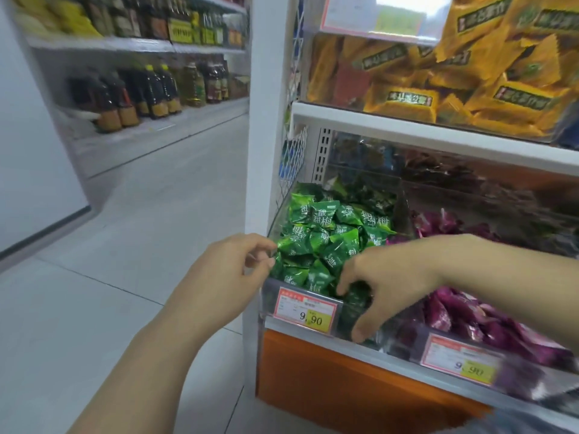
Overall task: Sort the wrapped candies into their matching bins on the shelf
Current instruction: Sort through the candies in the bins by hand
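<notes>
Over green bin (267, 294) rim: right hand (387, 281) spread; left hand (224, 278) beside corner.

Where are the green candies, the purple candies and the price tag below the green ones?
green candies (326, 236), head view, on a wrapper in mid-pile.
purple candies (463, 321), head view, on a wrapper near the bin's front.
price tag (305, 311), head view, on its middle.

A: How is the bin (267, 297) made?
B: Clear, glossy plastic is seen; the green candies (326, 239) inside it are wrapped in shiny, crinkled film.
A: And around the bin?
B: Glossy purple wrappers (454, 311) are seen to its right, a paper price label (305, 311) on its front, a smooth white-painted metal shelf (407, 119) above, a smooth orange panel (344, 380) below.
</notes>
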